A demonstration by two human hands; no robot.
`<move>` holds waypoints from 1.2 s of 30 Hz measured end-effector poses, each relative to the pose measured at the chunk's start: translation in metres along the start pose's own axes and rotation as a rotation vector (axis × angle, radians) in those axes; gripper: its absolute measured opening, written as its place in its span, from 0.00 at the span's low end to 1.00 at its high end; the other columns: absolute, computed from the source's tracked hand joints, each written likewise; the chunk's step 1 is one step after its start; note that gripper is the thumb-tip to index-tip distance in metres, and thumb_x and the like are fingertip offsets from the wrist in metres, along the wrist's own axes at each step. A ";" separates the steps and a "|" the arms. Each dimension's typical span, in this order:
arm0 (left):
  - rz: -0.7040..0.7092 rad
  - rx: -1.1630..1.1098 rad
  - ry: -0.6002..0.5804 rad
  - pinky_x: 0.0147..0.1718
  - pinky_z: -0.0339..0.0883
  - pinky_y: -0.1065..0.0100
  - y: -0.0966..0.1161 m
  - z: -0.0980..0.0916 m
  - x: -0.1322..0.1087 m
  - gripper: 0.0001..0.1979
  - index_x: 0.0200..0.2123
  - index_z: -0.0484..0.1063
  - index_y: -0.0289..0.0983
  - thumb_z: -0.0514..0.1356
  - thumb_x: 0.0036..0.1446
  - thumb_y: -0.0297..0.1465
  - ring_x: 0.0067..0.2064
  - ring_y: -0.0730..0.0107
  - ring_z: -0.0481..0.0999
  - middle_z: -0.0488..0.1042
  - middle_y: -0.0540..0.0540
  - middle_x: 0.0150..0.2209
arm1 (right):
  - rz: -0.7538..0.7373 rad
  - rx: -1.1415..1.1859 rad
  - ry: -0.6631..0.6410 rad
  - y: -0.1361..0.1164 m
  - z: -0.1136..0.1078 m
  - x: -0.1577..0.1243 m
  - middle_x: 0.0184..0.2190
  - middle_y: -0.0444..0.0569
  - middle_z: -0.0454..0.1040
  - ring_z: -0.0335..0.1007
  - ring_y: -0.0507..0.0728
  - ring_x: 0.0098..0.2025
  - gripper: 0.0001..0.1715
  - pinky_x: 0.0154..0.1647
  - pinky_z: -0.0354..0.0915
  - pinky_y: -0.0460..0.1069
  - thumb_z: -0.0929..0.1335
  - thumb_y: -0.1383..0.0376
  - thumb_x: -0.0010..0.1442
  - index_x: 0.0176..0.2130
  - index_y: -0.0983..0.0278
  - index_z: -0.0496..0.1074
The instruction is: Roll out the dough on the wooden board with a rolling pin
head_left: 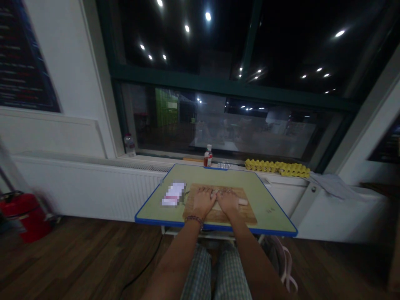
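My left hand (pixel 203 201) and my right hand (pixel 228 200) lie side by side, palms down, over a pale rolling pin (pixel 243 201) on a wooden board (pixel 250 216). The pin's right end sticks out beyond my right hand; most of it is covered. Both hands look open, with fingers stretched forward and thumbs nearly touching. Between my wrists shows a pale flat sheet (pixel 218 206), perhaps dough, lying on the board. A beaded bracelet (pixel 193 218) circles my left wrist.
The board rests on a small blue-edged table (pixel 271 208). A phone (pixel 174 194) lies left of it. Behind stand a small bottle with red liquid (pixel 208 156), a yellow egg-tray-like strip (pixel 278 167) and a plastic bottle (pixel 129 146). A red fire extinguisher (pixel 26 216) stands far left.
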State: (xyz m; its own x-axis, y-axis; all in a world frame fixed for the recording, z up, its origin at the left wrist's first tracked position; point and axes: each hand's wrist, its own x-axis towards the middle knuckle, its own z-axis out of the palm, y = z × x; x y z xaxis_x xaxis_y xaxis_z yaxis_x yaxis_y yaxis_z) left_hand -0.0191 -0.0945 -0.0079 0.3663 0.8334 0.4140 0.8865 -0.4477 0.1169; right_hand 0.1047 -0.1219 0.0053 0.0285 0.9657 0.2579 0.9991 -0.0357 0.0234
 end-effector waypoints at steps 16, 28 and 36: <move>-0.042 -0.011 -0.025 0.54 0.63 0.61 0.002 -0.006 0.000 0.20 0.43 0.78 0.32 0.48 0.67 0.34 0.50 0.59 0.76 0.80 0.38 0.46 | 0.024 -0.037 0.042 0.001 0.001 -0.004 0.45 0.61 0.79 0.76 0.62 0.47 0.24 0.45 0.65 0.53 0.55 0.63 0.71 0.51 0.65 0.75; -0.055 -0.003 -0.031 0.53 0.62 0.60 0.002 -0.006 -0.001 0.20 0.42 0.79 0.32 0.48 0.67 0.35 0.50 0.58 0.76 0.80 0.38 0.45 | -0.032 -0.030 0.067 0.003 0.007 -0.002 0.45 0.61 0.79 0.73 0.64 0.50 0.23 0.47 0.62 0.53 0.56 0.66 0.69 0.48 0.66 0.76; -0.060 -0.006 -0.036 0.52 0.63 0.60 0.002 -0.007 -0.001 0.21 0.42 0.79 0.33 0.48 0.67 0.36 0.50 0.58 0.76 0.81 0.39 0.45 | -0.017 -0.017 0.083 0.003 0.009 -0.002 0.45 0.62 0.79 0.73 0.64 0.51 0.24 0.50 0.61 0.53 0.56 0.64 0.69 0.49 0.67 0.77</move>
State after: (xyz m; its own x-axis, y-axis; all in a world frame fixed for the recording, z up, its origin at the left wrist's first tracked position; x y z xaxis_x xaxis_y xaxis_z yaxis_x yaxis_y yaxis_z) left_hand -0.0197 -0.0988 -0.0017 0.3225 0.8697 0.3737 0.9054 -0.3986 0.1462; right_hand 0.1082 -0.1212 -0.0036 0.0085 0.9417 0.3363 0.9987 -0.0248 0.0441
